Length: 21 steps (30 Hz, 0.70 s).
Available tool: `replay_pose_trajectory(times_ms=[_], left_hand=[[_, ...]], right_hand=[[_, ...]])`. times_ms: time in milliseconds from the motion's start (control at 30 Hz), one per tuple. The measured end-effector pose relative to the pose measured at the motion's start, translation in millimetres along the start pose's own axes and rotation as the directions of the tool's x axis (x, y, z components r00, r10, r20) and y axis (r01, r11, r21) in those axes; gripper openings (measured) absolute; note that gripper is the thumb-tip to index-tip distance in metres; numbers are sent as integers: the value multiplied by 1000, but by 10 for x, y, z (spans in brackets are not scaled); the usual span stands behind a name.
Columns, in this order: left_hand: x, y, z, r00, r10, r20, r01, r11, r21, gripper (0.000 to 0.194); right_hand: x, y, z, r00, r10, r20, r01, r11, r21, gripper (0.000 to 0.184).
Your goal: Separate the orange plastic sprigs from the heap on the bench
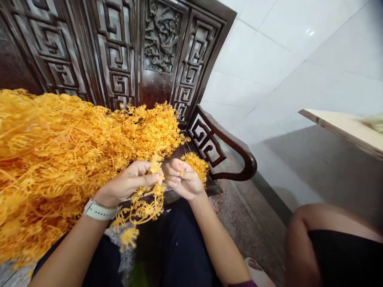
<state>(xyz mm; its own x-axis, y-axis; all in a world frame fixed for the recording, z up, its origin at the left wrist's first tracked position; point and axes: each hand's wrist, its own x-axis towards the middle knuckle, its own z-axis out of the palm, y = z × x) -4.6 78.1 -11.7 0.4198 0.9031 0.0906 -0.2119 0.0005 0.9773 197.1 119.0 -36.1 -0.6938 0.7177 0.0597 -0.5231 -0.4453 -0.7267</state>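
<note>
My left hand (136,181), with a pale watch strap at the wrist, is closed on a yellow plastic flower sprig (149,207). The sprig's curly stems and small blossoms hang below the fingers. Close beside it, my right hand (184,179) has its fingers curled, with a small yellow piece (181,172) pinched at the thumb. Whether that piece is still joined to the sprig cannot be made out. Just behind the right hand lies a small heap of loose yellow pieces (196,165) on the bench seat. A large pile of yellow plastic flowers (74,151) spreads along the left.
The dark carved bench back (161,40) rises behind the pile. A curved wooden armrest (239,159) stands to the right of my hands. Another person's bent leg (302,235) is at lower right. A light wooden board edge (344,127) juts in at far right, near the white tiled wall (257,71).
</note>
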Motion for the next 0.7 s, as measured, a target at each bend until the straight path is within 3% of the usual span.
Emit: replay_pose_trajectory(times_ms=[67,133,167,200,233,267,333,400,500,600,700], left_hand=[[7,9,5,995,-7,-99,4,999,-34,38],[49,-27,0,971,-49,-234,43,999,-31,33],[78,-64,-7,951,-70,-300,66,998,-23,31],[107,-109,-16,928,-90,-363,91,996,-13,29],[135,-158,-24,900,-103,-423,111,994,-6,29],[159,-207,-32,872,-103,-479,116,993,-3,29],[194,-285,-44,823,-63,-564,72,997,-6,28],[213,-323,-52,829,-18,-559,20,1000,-2,29],[217,-307,-70,905,16,-425,7,999,52,36],[201,-255,-85,935,79,-345,-28,988,149,41],[182,-197,-63,939,98,-330,-27,976,214,37]], right_hand=[[12,-28,-44,998,-62,-27,60,997,-44,40],[53,-61,-184,958,-202,-204,159,965,-210,33],[79,-80,-296,893,-310,-325,194,918,-345,33],[104,-103,-432,798,-428,-424,199,851,-485,33],[126,-130,-583,673,-554,-490,169,761,-626,33],[141,-158,-738,581,-629,-516,136,701,-700,32],[146,-217,-1021,474,-707,-525,85,630,-772,27],[119,-267,-1218,428,-744,-513,56,588,-807,24],[59,-308,-1318,396,-786,-475,12,522,-853,20],[36,-292,-1204,403,-802,-442,-12,478,-878,18],[54,-206,-875,452,-791,-411,5,464,-886,17]])
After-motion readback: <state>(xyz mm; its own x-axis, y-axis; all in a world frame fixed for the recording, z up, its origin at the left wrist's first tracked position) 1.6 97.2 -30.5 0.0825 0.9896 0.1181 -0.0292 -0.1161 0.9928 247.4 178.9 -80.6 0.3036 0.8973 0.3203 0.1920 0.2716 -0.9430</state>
